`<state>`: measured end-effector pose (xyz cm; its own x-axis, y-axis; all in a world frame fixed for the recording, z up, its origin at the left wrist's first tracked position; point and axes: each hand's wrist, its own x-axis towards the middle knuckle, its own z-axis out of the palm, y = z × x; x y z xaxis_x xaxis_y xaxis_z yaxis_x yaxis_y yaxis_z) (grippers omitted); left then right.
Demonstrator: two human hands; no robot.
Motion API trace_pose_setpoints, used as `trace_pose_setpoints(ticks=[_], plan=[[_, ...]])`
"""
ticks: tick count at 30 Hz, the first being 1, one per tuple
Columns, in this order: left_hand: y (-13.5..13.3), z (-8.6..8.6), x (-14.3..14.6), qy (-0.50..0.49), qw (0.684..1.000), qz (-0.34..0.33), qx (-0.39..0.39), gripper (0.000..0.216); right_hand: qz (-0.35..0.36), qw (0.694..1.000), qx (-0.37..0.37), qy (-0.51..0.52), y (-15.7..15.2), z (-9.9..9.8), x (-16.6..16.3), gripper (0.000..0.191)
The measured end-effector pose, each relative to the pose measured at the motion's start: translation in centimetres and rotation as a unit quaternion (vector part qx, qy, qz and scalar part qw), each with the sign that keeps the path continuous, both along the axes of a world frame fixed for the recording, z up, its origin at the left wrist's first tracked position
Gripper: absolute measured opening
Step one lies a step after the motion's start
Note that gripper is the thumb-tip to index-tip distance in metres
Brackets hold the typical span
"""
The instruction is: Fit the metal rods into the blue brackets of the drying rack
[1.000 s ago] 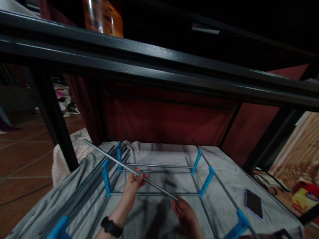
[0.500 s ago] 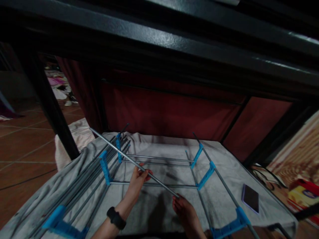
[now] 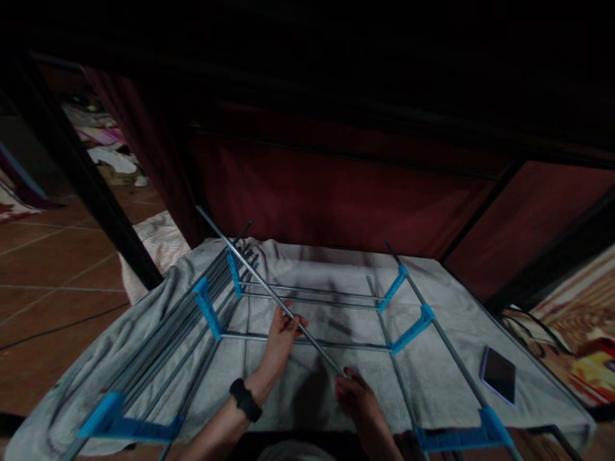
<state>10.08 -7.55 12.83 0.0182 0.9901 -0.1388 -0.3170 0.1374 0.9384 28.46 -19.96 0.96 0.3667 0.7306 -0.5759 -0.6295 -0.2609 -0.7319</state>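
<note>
My left hand [image 3: 281, 334] is closed round the middle of a loose grey metal rod [image 3: 250, 270] that slants from upper left down to the right. My right hand [image 3: 356, 396] pinches the rod's lower end. Under both hands lies a partly built rack [image 3: 307, 339] of grey rods joined by blue plastic connectors [image 3: 207, 307], flat on a grey cloth [image 3: 451, 390]. A black watch sits on my left wrist [image 3: 245, 400].
A bundle of spare grey rods [image 3: 158, 358] lies along the cloth's left side. A dark phone [image 3: 500, 376] rests on the cloth at the right. Black metal frame posts [image 3: 81, 173] and red fabric panels [image 3: 336, 198] enclose the space. Tiled floor [image 3: 43, 288] spreads to the left.
The camera tilted down, so the overhead black beams left view. The rod's far end swung up and steeper, and both hands stayed on it.
</note>
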Motion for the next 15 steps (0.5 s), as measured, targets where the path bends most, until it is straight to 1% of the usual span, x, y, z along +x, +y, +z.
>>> trace_pose_setpoints(ticks=[1, 3, 6, 9, 12, 15], plan=[[0.4, -0.1, -0.1, 0.005, 1.0, 0.006, 0.001, 0.064, -0.007, 0.999, -0.018, -0.026, 0.0, 0.4, 0.3, 0.067], [1.2, -0.3, -0.3, 0.014, 1.0, 0.012, 0.006, 0.061, -0.001, 0.998, -0.025, -0.063, 0.1, 1.5, 1.3, 0.065], [2.1, -0.4, -0.1, 0.023, 1.0, 0.011, 0.019, 0.055, 0.04, 0.993, 0.009, -0.109, 0.7, 3.8, 2.8, 0.061], [2.8, -0.6, 0.4, 0.03, 0.999, 0.002, 0.026, 0.053, 0.041, 0.988, 0.015, -0.15, 1.9, 5.3, 3.6, 0.063], [3.3, -0.8, 1.0, 0.023, 0.999, -0.006, 0.025, 0.054, 0.048, 0.981, 0.022, -0.186, 3.3, 5.3, 3.2, 0.07], [3.3, -1.0, 1.3, 0.012, 1.0, -0.013, 0.024, 0.055, 0.077, 0.972, 0.02, -0.222, 3.8, 4.0, 2.2, 0.076]])
